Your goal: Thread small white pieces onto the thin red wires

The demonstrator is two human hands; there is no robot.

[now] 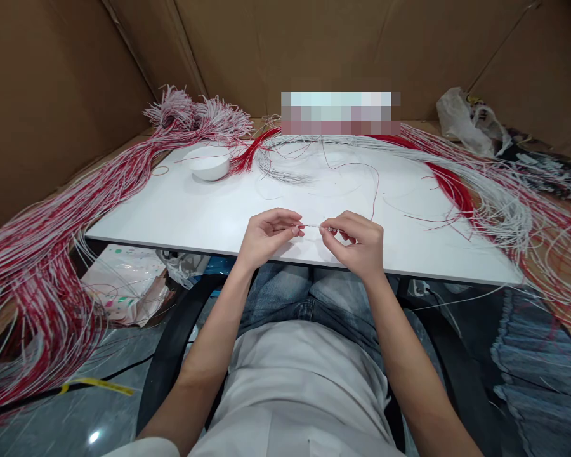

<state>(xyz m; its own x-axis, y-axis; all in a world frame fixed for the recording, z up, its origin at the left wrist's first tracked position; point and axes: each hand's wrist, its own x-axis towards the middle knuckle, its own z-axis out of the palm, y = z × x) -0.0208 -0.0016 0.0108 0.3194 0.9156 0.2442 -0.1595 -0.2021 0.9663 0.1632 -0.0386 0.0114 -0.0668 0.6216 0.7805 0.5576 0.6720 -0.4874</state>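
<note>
Over the front part of the white table (266,212), my left hand (272,233) pinches the end of a thin red wire between thumb and fingers. My right hand (356,238) is closed on the other end, a few centimetres away. Between the two sets of fingertips runs a short white stretch (313,225) on the wire, held roughly level; its exact make is too small to tell. Some dark and pale bits show at my right fingertips, partly hidden by the fingers. A white bowl (210,166) stands farther back on the left.
Bundles of red and white wires hang over the table's left side (124,171) and lie along its right side (499,197). Red wires (253,154) and grey-white wires (285,174) lie at the back. A plastic bag (461,120) sits at the back right. Cardboard walls (228,51) surround the table.
</note>
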